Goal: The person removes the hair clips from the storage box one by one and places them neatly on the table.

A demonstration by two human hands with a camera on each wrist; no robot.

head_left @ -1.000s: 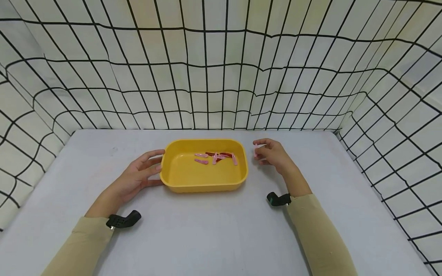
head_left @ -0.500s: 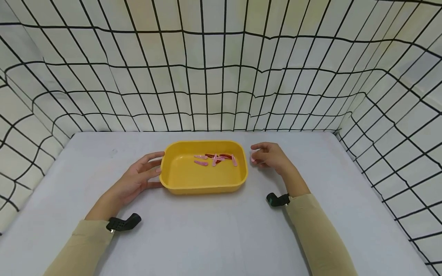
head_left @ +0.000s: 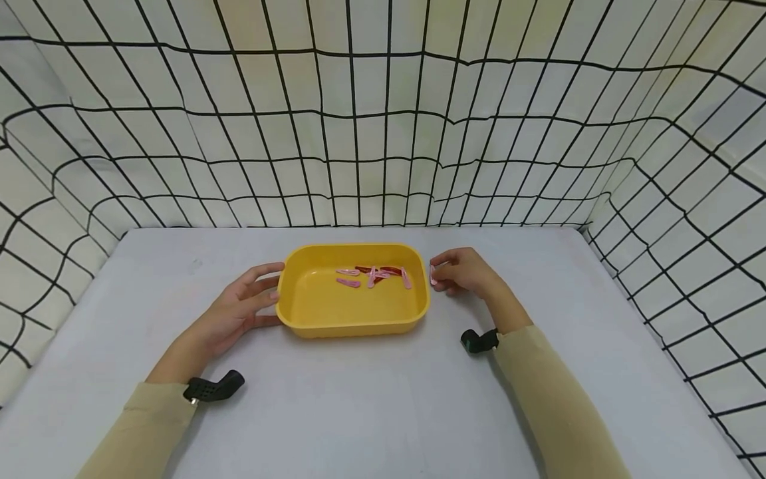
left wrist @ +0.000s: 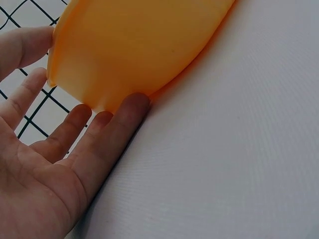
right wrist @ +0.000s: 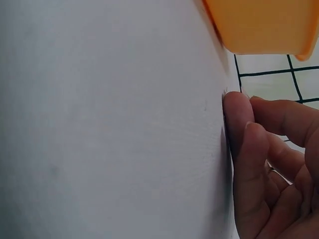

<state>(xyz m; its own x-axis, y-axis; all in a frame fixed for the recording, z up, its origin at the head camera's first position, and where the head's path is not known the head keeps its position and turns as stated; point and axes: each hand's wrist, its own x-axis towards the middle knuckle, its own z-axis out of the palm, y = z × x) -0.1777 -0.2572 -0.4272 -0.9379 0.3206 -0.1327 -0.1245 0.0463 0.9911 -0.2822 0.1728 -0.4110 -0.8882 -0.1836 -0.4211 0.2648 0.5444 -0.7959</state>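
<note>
R hand (head_left: 466, 273) pinches pink clip (head_left: 433, 275) nr tray (head_left: 335, 310).

A yellow rectangular tray (head_left: 323, 307) with rounded corners stands upright on the white surface (head_left: 341, 406), its left end touched by the fingers of the left hand (head_left: 233, 309). Slender pink clips (head_left: 348, 283) and dark-red clips (head_left: 391, 271) lie loosely grouped in its far part. A single pink clip (head_left: 433, 275), partly hidden, is pinched by the right hand (head_left: 467, 273) just beside the right end.

We judge this a lab-style work booth: a plain white worktop (head_left: 359, 399), black grid (head_left: 315, 50) at back and both sides, pale sheeting (head_left: 371, 83) behind it.
</note>
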